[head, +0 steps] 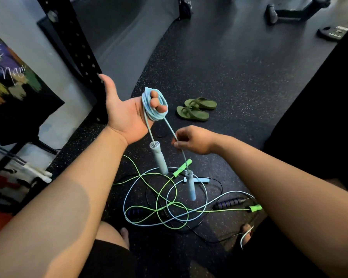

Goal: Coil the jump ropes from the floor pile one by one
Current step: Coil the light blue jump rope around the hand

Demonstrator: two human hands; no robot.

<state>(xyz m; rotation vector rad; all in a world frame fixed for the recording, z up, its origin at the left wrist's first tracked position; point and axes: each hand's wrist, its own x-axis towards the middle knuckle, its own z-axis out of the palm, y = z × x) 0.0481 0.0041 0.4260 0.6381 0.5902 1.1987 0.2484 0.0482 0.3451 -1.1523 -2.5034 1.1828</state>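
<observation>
Pale blue rope [156, 115]: where is it? (DESK)

Off the floor [229, 81], wound in a tight bundle round the fingers of my left grip [129, 115], palm up, thumb spread wide. The fingers curl through the loops, so they serve as the spool. (ME)

And the right? (DESK)

Right grip [191, 140] pinches the free strand just below the bundle. I judge that gives tension so the turns lie neat. Upper handle [159, 157] and lower handle [190, 187] hang clear beneath, their weight pulling the tails straight. Coil looks nearly done, with only short tails left. (ME)

Rest of the pile? (DESK)

Floor pile [159, 207] lies just ahead of my knees, toward the left edge of the dark rubber floor: green rope [176, 192], whitish rope [125, 207], a black one with a ribbed handle [228, 203], all crossed. Risk: the lower handle dangles over that tangle and could snag. Green sandals [196, 109] lie beyond, well apart. (ME)
</observation>
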